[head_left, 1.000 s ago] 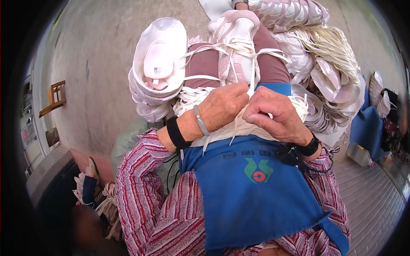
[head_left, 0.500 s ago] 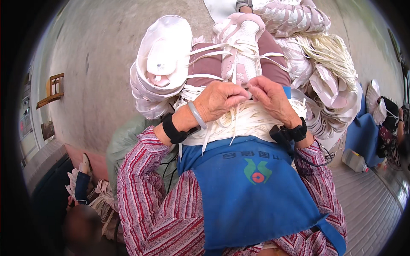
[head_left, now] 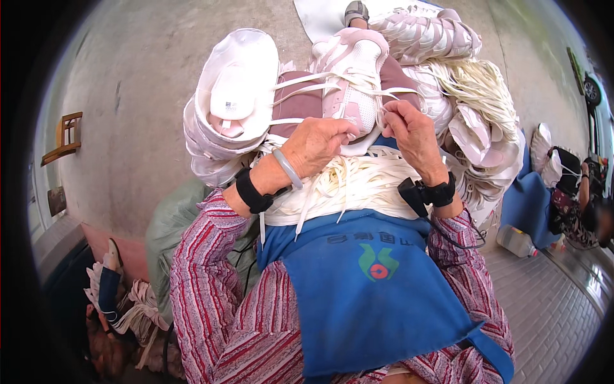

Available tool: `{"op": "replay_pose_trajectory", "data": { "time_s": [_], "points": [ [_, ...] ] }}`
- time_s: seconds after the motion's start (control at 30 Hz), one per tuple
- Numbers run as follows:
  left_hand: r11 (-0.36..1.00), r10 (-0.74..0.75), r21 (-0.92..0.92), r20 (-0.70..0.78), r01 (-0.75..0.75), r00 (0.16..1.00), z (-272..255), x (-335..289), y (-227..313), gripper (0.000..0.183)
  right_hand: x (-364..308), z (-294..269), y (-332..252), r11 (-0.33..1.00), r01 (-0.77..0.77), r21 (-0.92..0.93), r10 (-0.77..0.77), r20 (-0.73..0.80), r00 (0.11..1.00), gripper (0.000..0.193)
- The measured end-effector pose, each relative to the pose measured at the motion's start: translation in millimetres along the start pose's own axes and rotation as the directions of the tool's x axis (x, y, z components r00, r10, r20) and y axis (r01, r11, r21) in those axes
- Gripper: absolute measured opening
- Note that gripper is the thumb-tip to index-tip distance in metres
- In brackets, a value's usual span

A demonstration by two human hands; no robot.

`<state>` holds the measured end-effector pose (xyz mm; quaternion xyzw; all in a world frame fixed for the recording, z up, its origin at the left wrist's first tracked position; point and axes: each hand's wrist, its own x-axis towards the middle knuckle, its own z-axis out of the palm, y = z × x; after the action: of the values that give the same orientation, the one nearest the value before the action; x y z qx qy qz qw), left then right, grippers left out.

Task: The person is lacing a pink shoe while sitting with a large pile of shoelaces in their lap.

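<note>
My right hand (head_left: 412, 133) pinches a white lace (head_left: 382, 115) beside the shoe (head_left: 358, 73). My left hand (head_left: 314, 146) is near the shoe's opposite side; I cannot tell its grip.

— Where does this view sit?
— On the wearer's head, close above the blue cloth apron (head_left: 384, 320), facing down and forward past the white-and-pink mesh shoe (head_left: 352, 83) to grey concrete floor (head_left: 160, 96).

The bare left hand (head_left: 314, 146) and right hand (head_left: 414, 133) flank one end of a pink-and-white mesh sneaker (head_left: 359, 54) beside flat cream laces (head_left: 361, 182).
</note>
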<state>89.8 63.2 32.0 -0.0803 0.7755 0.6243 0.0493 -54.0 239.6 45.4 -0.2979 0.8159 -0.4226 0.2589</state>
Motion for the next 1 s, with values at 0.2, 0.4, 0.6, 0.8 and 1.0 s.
{"op": "replay_pose_trajectory", "data": {
  "time_s": [0.2,0.4,0.6,0.8,1.0],
  "points": [
    [0.998,-0.030,0.057,-0.041,0.032,0.999,-3,1,1,0.017,10,16,-8,0.917,0.281,-0.282,-0.312,-0.072,0.947,0.010],
    [0.963,0.079,0.254,0.038,-0.086,0.996,6,-6,-3,0.013,21,25,-13,0.839,0.288,-0.462,-0.317,0.015,0.948,0.007],
    [0.950,0.094,0.291,0.086,-0.115,0.992,16,-7,-5,0.013,26,26,-14,0.838,0.290,-0.462,-0.315,0.025,0.949,0.007],
    [0.977,0.069,0.193,0.118,-0.091,0.991,16,-6,-2,0.014,30,31,-14,0.924,0.192,-0.332,-0.199,0.013,0.980,0.010],
    [0.979,0.069,0.199,-0.077,-0.053,0.995,6,-3,-4,0.016,38,26,-8,0.994,0.010,-0.113,-0.002,0.070,0.998,0.012]
  ]
}}
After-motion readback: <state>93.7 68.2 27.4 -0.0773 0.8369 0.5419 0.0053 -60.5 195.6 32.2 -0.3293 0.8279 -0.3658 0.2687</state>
